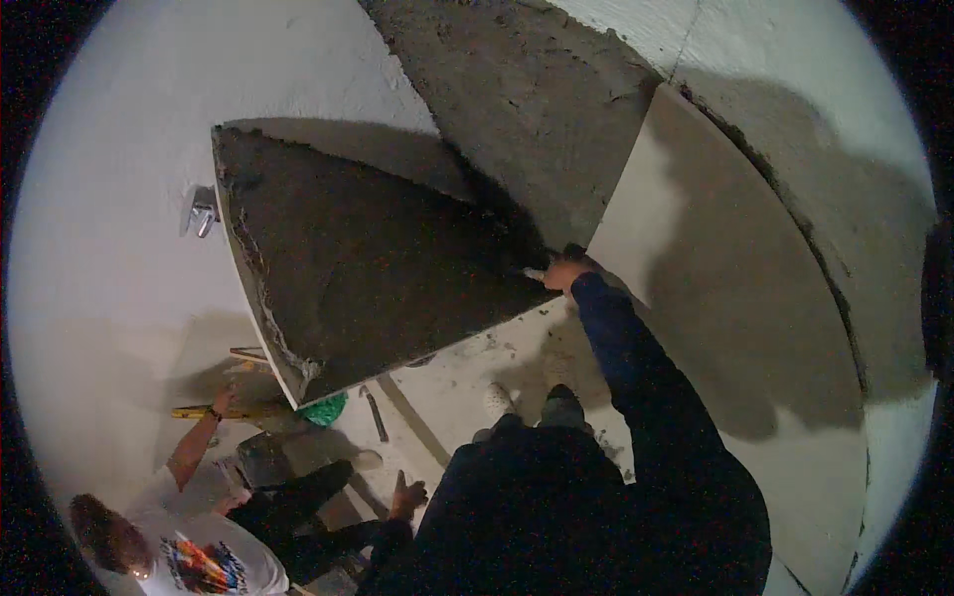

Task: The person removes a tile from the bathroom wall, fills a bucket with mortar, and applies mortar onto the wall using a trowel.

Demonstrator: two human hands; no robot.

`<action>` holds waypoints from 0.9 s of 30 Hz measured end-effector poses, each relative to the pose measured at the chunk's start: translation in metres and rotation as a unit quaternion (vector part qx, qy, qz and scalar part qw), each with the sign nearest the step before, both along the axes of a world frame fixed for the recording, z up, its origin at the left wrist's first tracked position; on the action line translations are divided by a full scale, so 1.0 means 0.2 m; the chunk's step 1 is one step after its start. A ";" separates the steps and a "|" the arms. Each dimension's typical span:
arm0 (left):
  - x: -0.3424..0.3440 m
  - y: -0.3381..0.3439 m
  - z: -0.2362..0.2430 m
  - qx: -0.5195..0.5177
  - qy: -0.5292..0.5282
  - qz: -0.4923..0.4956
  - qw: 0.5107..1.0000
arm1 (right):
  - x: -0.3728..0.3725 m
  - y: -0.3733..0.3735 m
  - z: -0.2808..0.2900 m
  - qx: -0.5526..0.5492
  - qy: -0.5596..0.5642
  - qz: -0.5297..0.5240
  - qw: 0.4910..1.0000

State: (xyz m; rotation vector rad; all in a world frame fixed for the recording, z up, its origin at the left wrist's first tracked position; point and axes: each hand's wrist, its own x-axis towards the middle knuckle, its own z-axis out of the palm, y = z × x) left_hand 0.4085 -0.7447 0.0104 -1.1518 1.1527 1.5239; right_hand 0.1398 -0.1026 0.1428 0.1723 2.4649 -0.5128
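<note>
A large pale tile or panel [256, 308], its upper face spread with dark grey mortar [358, 268], stands tilted before me. My right hand [566, 273] is closed at its near right corner, with one finger reaching over the mortared face; the fingers' undersides are hidden. My left hand [405, 495] hangs low beside my body with fingers apart, holding nothing I can see. Beyond the right hand, a rough patch of grey mortar [537, 109] covers the wall. A large smooth beige tile [735, 258] adjoins that patch on the right, partly under my shadow.
At lower left a co-worker [214, 546] in a white printed shirt crouches, one hand [225, 399] near a yellow level [194, 412]. Close by are a green item [324, 410], a dark bucket [263, 459] and a hooked tool [375, 414]. A metal fixture [202, 214] projects beyond the tile's left edge.
</note>
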 end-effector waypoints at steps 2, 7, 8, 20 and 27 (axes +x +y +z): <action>0.04 0.05 0.01 -0.011 -0.002 0.014 1.000 | -0.04 0.04 -0.05 -0.003 -0.021 -0.003 1.000; 0.06 0.05 0.09 -0.017 0.007 0.047 0.999 | 0.00 0.04 0.16 -0.115 -0.002 -0.014 0.993; 0.06 0.06 0.09 -0.021 0.010 0.040 0.999 | 0.02 0.04 0.21 -0.139 0.021 -0.016 0.990; -0.15 0.54 0.56 -0.235 0.222 -0.240 0.915 | 0.00 0.13 -0.59 -0.014 0.324 -0.010 0.946; 0.10 0.48 0.47 -0.300 0.128 -0.103 0.940 | -0.13 0.00 -0.65 0.091 0.203 0.085 0.971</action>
